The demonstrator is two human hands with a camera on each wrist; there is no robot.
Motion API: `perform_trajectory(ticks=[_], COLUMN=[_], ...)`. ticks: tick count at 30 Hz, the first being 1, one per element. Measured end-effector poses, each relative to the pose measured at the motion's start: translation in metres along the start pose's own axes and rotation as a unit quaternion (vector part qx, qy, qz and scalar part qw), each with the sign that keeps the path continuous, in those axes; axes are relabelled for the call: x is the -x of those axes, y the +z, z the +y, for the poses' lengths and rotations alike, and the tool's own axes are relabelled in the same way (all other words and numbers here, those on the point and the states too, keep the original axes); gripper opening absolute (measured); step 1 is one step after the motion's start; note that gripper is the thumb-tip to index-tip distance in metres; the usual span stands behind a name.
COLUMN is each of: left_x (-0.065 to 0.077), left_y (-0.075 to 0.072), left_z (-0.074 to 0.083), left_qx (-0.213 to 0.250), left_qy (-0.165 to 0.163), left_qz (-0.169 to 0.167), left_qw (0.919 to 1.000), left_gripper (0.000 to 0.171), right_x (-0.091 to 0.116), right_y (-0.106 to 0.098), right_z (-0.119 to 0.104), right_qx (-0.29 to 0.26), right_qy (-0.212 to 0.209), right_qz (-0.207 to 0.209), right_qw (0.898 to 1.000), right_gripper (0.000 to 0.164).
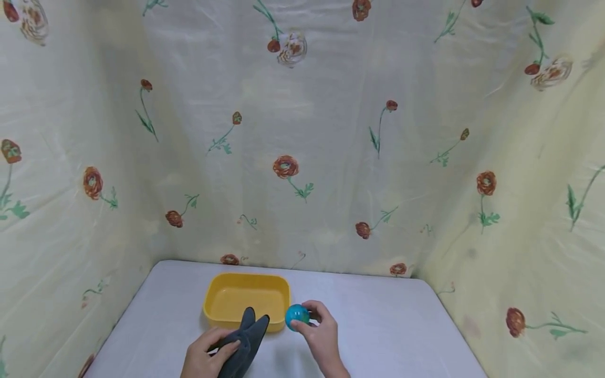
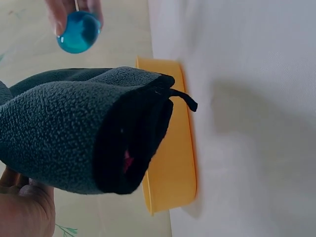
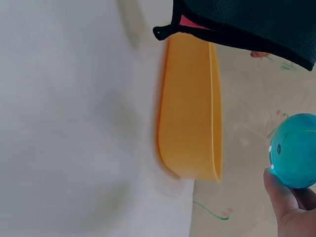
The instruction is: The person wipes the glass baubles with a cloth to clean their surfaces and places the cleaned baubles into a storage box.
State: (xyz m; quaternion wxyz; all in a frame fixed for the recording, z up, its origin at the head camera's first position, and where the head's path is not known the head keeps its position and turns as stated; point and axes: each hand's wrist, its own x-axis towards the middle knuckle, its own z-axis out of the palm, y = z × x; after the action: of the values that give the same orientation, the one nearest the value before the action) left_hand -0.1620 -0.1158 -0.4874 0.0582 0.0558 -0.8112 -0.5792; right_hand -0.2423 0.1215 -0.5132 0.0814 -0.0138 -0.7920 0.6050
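Observation:
My left hand point(image 1: 206, 353) grips a folded dark grey cloth point(image 1: 242, 344) between thumb and fingers. Fuzzy fabric, black edging and a small black loop show on the cloth point(image 2: 64, 128) in the left wrist view, with a bit of pink inside its fold. In my right hand point(image 1: 323, 336) a shiny, see-through blue ball point(image 1: 296, 317) is pinched between thumb and fingertips. Both things are held up in the air, the ball to the right of the cloth. Behind them on the table stands a yellow tub point(image 1: 247, 294), its near rim partly hidden by the cloth.
A white-covered table point(image 1: 378, 325) lies under the hands. Flower-printed curtain point(image 1: 321, 131) encloses it at the back and on both sides. The tub's side wall point(image 3: 187, 108) rises from the tabletop in the right wrist view.

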Motion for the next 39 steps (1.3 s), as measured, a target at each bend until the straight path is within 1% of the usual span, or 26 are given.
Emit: perform_trajectory(ticks=[3,9,14,16,20,26,31,39], left_x=[0.0,-0.003,-0.005,-0.005,-0.005,-0.003,-0.003,-0.005], left_y=[-0.003,-0.007,-0.006,-0.005,-0.006,-0.005,-0.007,-0.011], left_z=[0.0,0.0,-0.003,-0.005,-0.008,-0.013,-0.016,-0.018], left_qx=[0.002,-0.015,-0.02,-0.024,-0.028,-0.029,-0.029,-0.029], left_qy=[-0.002,-0.008,-0.008,-0.002,0.004,-0.002,-0.006,-0.003], left_qz=[0.0,0.01,0.018,0.019,0.02,0.017,0.009,0.015], left_qw=[1.0,0.9998,0.9996,0.9995,0.9994,0.9994,0.9995,0.9995], left_gripper=[0.014,0.014,0.016,0.016,0.016,0.018,0.017,0.019], right_x=[-0.003,-0.011,-0.017,-0.019,-0.023,-0.026,-0.029,-0.033], right_y=[0.003,0.009,0.013,0.015,0.018,0.021,0.026,0.034], right_z=[0.001,0.001,0.004,0.005,0.008,0.012,0.013,0.016], right_qx=[0.002,0.017,0.028,0.031,0.028,0.03,0.033,0.039], right_qy=[-0.003,-0.01,-0.015,-0.02,-0.032,-0.048,-0.046,-0.058], right_qz=[-0.004,-0.004,0.002,0.002,0.0,-0.01,-0.013,-0.014], right_qw=[1.0,1.0,0.999,0.999,0.999,0.998,0.998,0.997], right_gripper=[0.046,0.045,0.043,0.042,0.041,0.041,0.04,0.04])
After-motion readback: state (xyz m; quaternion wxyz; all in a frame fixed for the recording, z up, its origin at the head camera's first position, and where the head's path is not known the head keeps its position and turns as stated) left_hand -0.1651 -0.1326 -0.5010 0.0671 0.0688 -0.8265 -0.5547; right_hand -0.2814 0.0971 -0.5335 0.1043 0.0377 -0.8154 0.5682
